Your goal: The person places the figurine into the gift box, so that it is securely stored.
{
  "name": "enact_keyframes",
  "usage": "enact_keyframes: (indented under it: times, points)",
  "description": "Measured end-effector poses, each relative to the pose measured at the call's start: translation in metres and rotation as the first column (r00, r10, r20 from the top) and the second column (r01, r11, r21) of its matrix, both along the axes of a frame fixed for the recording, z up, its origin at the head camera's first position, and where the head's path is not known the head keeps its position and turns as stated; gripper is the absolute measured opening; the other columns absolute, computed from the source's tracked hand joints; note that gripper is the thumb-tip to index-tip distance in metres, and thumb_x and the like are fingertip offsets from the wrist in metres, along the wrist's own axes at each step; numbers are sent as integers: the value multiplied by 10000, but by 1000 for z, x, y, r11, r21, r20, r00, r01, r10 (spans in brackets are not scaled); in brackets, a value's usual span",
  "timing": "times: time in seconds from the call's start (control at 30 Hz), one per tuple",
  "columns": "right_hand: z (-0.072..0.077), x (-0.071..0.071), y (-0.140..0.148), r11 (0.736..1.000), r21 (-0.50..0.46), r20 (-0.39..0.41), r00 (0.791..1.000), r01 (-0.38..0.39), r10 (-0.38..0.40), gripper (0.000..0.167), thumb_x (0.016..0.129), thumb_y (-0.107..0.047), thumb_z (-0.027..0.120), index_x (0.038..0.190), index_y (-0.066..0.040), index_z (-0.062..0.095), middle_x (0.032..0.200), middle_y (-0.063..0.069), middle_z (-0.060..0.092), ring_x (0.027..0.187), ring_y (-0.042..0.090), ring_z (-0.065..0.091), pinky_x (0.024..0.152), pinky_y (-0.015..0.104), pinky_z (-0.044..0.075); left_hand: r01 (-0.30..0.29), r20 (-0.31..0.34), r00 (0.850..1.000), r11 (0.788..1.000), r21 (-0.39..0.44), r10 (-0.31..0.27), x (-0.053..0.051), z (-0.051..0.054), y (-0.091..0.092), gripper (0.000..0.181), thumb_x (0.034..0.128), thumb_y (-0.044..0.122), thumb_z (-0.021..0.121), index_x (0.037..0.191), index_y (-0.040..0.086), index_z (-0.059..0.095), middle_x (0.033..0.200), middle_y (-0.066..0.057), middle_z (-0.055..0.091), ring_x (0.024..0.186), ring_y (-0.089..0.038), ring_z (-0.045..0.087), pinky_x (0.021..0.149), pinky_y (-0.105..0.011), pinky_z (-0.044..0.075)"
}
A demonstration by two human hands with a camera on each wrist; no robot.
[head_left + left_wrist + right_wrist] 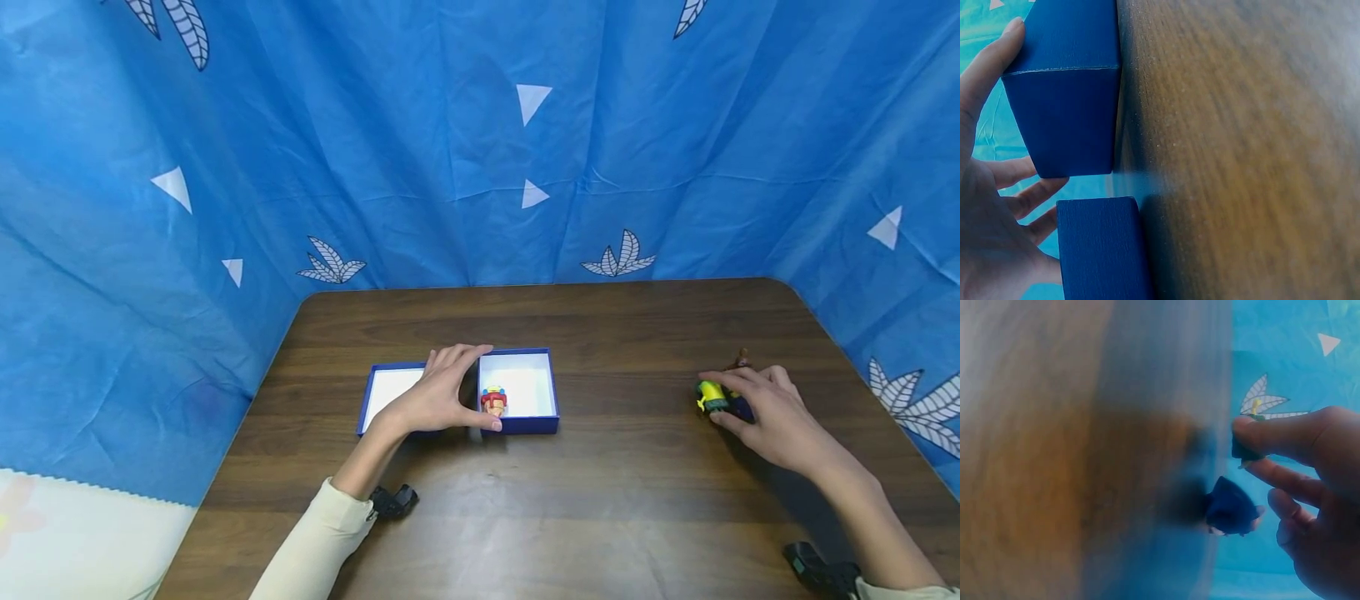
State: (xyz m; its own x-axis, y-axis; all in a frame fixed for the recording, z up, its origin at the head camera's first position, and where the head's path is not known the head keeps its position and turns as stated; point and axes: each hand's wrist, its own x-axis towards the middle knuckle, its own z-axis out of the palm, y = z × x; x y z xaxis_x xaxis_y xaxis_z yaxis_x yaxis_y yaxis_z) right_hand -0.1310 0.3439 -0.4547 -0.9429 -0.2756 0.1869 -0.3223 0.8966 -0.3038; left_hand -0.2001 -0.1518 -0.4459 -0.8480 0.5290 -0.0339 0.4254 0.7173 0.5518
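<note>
My left hand [435,400] spans the left end of an open blue box [557,400] with a white inside, thumb against its front wall and fingers at the back corner. Inside the box, by its left wall, lies a small toy figure [493,402] in red with a yellow and blue top. Far to the right, my right hand [772,417] pinches a small yellow and green toy figure [711,395] between thumb and forefinger. A dark blue toy figure [1230,507] stands on the table below that hand, partly hidden by it in the head view.
A blue-edged box piece with a white inside [386,392], perhaps the lid, lies left of the box, partly under my left hand. Something small and brown [742,358] shows behind my right hand. The wooden table [600,500] meets a blue patterned cloth [465,150] at the back and sides.
</note>
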Motion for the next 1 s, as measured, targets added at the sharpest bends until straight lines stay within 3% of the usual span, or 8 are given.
enact_keyframes:
  times: [0.2, 0.4, 0.67, 0.8, 0.9, 1.0]
  points:
    - [10, 2, -4, 995, -102, -57, 998, -9, 3, 608, 903, -112, 863, 1467, -91, 636, 1373, 314, 641, 1106, 411, 434, 820, 533, 348, 1, 1, 1000, 1000, 0, -1, 0, 0, -1, 1233, 740, 717, 893, 1708, 234, 302, 1679, -66, 408, 1596, -343, 298, 1321, -762, 58]
    - [18, 1, -6, 983, -182, -90, 996, -19, 2, 619, 924, -147, 856, 1499, -130, 627, 1358, 272, 653, 1125, 363, 415, 808, 441, 328, -1, -1, 1000, 1000, 2, 1, 0, -2, -1, 1224, 743, 711, 893, 1706, 236, 306, 1664, -64, 421, 1595, -335, 300, 1316, -769, 54]
    - [17, -1, -11, 977, -214, -51, 999, -20, 10, 598, 930, -156, 855, 1486, -137, 636, 1351, 219, 662, 1173, 389, 442, 809, 504, 386, -2, -8, 1000, 1000, 4, 2, 0, -1, 0, 1215, 741, 715, 892, 1698, 227, 325, 1661, -68, 429, 1588, -336, 308, 1312, -775, 54]
    - [16, -3, -13, 980, -199, -66, 998, -14, 0, 582, 918, -165, 868, 1457, -149, 647, 1201, 120, 701, 1071, 242, 564, 764, 416, 491, -6, -5, 1000, 1000, 0, 6, 0, -1, -1, 1226, 737, 713, 896, 1704, 238, 312, 1661, -63, 427, 1592, -332, 305, 1316, -770, 47]
    - [14, -3, -16, 978, -208, -77, 997, -16, -1, 566, 912, -170, 878, 1434, -154, 659, 1101, 56, 702, 929, 28, 594, 730, 246, 524, -10, -1, 1000, 1000, -1, 10, 0, -2, -1, 1233, 735, 708, 901, 1708, 243, 303, 1667, -59, 420, 1603, -331, 297, 1316, -769, 35]
    - [12, -1, -17, 968, -249, -58, 998, -14, 0, 555, 917, -171, 876, 1426, -146, 656, 1113, 64, 704, 926, -99, 557, 833, 116, 496, -5, 0, 1000, 1000, 0, 5, -1, -3, -1, 1229, 738, 708, 899, 1708, 245, 303, 1673, -60, 416, 1607, -334, 297, 1310, -777, 30]
